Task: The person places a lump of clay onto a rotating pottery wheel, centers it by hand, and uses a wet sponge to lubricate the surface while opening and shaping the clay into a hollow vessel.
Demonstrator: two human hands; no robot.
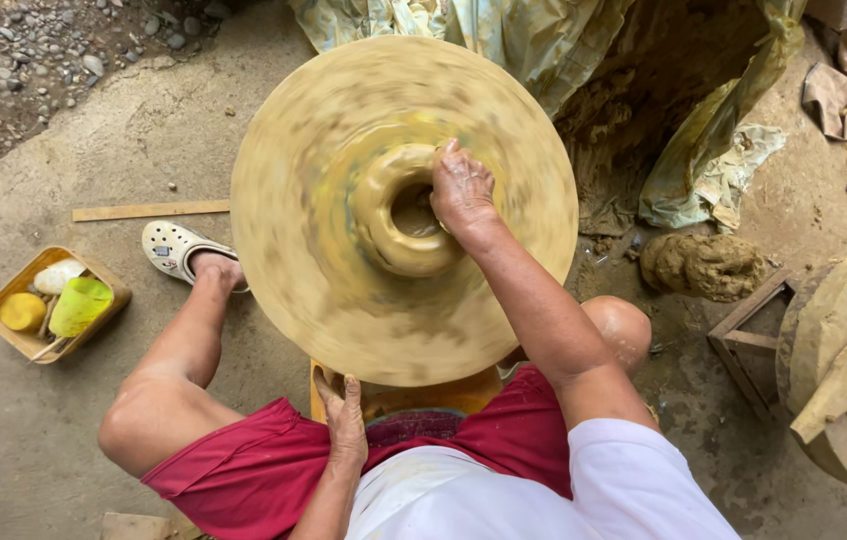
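Nearest the lens, the left hand (346, 412) gripped the near rim of the blurred, spinning wheel (284, 200), fingers curled over its edge. At the wheel's centre stood a clay ring (384, 215), its opening facing straight up, axis vertical. The right hand (462, 190) pressed its curled fingers against the ring's right wall, not spread.

Open-air pottery workshop, ground level. Bare packed-earth floor (144, 130), gravel (24, 50) at far left. Low potter's wheel (324, 300) blurred in spin, a wet clay ring (389, 240) at its centre. Raw clay lump (704, 265) at right, more clay heaped under plastic sheeting (714, 140) beyond it. Small tray of sponges (49, 300) at left.
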